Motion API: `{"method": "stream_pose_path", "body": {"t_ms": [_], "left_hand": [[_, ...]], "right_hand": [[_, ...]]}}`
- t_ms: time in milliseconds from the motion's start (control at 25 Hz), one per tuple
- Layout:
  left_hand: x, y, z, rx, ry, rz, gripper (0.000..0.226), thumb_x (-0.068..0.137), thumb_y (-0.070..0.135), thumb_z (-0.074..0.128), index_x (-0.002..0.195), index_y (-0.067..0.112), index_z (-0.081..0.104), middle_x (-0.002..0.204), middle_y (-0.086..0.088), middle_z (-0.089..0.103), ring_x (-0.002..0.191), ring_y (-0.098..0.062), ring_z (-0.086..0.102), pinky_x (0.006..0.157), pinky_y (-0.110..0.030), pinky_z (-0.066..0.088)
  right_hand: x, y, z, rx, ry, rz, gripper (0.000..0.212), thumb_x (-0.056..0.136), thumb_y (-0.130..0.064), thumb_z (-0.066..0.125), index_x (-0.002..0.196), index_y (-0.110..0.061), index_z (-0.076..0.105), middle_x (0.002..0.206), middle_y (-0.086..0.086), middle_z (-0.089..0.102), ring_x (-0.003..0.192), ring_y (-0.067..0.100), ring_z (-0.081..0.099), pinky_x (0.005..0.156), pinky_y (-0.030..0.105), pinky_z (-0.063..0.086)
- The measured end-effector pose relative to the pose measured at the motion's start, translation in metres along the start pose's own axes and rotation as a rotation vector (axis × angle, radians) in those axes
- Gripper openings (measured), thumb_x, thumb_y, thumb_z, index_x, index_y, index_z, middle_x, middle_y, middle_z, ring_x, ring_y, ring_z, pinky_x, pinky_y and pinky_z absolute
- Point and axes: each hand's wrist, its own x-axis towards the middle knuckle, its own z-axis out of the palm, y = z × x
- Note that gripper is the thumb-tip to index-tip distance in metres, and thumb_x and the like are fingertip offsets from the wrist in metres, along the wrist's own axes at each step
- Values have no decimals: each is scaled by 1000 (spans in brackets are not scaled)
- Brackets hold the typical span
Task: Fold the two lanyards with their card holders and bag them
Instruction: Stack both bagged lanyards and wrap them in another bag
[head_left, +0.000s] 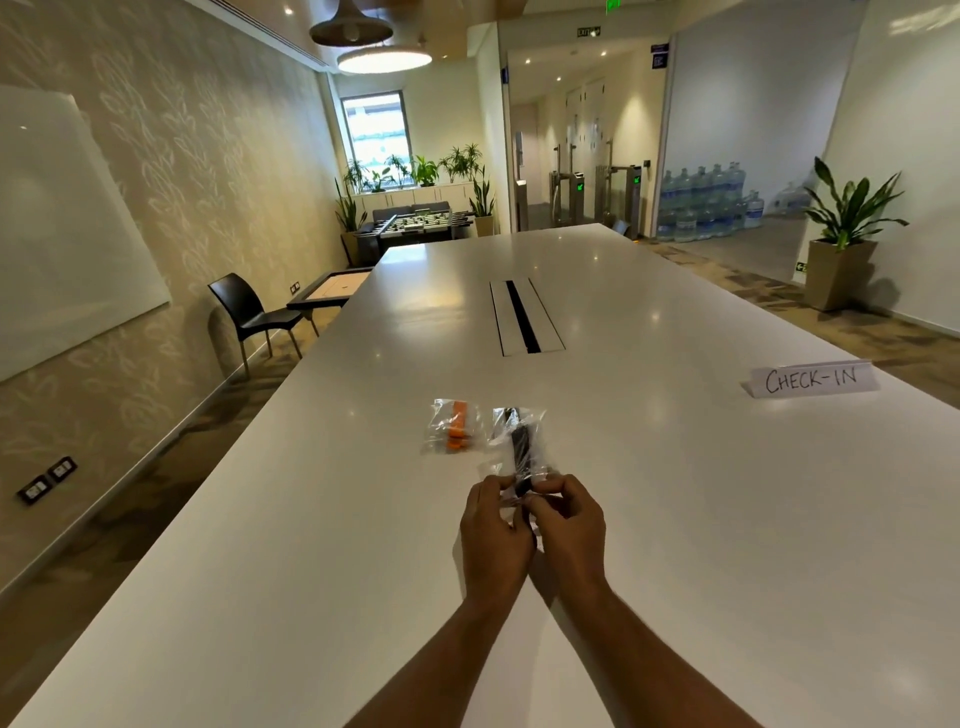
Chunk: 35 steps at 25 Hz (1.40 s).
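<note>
head: both hands (532, 525) pinch black-lanyard bag (517, 447) near edge.

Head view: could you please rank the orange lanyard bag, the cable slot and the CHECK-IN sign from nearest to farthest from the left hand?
From the left hand:
1. Orange lanyard bag, just ahead, slightly left.
2. Cable slot, farther up the table's middle.
3. CHECK-IN sign, far right.

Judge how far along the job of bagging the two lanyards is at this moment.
Done: the orange lanyard lies inside its own clear bag on the table. In hand: the left hand and right hand pinch the near end of the second bag, with the black lanyard inside. Left: apparently only closing that bag.
</note>
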Motion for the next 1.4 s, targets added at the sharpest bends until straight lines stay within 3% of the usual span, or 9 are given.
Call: {"method": "stream_pose_path", "body": {"t_ms": [120, 280, 360, 520, 680, 880, 1040, 1160, 1400], "left_hand": [[27, -3, 9, -49, 18, 92, 22, 90, 17, 71, 109, 27, 65, 103, 12, 67, 93, -7, 66, 77, -22, 58], [68, -7, 12, 11, 15, 277, 16, 93, 11, 66, 107, 16, 71, 103, 4, 70, 94, -9, 66, 79, -23, 56], [87, -8, 14, 74, -12, 325, 21, 95, 10, 63, 114, 15, 72, 112, 1, 71, 104, -12, 66, 87, -15, 51], [123, -10, 18, 166, -44, 317, 29, 96, 13, 63, 124, 18, 69, 123, 0, 69, 112, -16, 64, 90, -13, 45], [145, -16, 19, 284, -118, 324, 39, 90, 15, 68, 128, 21, 66, 123, 0, 67, 114, -19, 60, 93, -30, 52], [162, -31, 12, 417, -70, 459, 34, 81, 24, 58, 114, 21, 66, 112, 1, 64, 104, -21, 57, 84, -25, 39], [187, -37, 4, 446, 158, 93, 35, 89, 36, 59, 118, 18, 63, 120, -9, 61, 113, -33, 53, 92, -40, 41], [192, -47, 2, 442, -25, -302, 66, 90, 62, 51, 131, 10, 53, 131, -17, 55, 123, -40, 49, 101, -49, 43], [194, -54, 3, 340, -142, -316, 60, 84, 55, 67, 112, 1, 65, 108, -16, 69, 96, -33, 66, 84, -38, 54]], "right_hand": [[26, 0, 1, 108, -12, 1, 6, 84, 4, 65, 79, 4, 60, 78, 10, 68, 72, 20, 65, 63, 27, 53], [70, -5, 7, -2, 114, -13, 28, 89, -20, 78, 79, -8, 55, 75, 18, 63, 70, 28, 64, 68, 43, 56], [92, -8, 13, -63, 124, -30, 27, 87, -15, 81, 87, -13, 54, 84, 20, 70, 73, 25, 70, 76, 48, 59], [134, -3, 22, -153, 69, -62, 23, 88, -13, 77, 108, -11, 65, 93, 9, 76, 85, 22, 76, 81, 40, 63], [149, 14, 22, -209, 34, -111, 12, 91, -13, 72, 102, -16, 76, 91, 1, 78, 84, 19, 75, 77, 32, 62], [162, 30, 24, -381, -12, -57, 12, 87, -14, 73, 96, -16, 81, 85, -2, 78, 79, 13, 75, 80, 37, 64], [163, 34, 27, -498, -22, -73, 15, 83, -14, 65, 80, -19, 79, 66, -6, 72, 62, 9, 68, 60, 28, 55], [166, 37, 29, -568, -2, -122, 12, 87, -21, 67, 78, -20, 75, 75, -3, 64, 65, 7, 60, 65, 26, 49], [169, 37, 29, -978, 20, -159, 45, 88, -55, 65, 122, -25, 66, 122, 8, 60, 119, 28, 53, 102, 40, 40]]}}
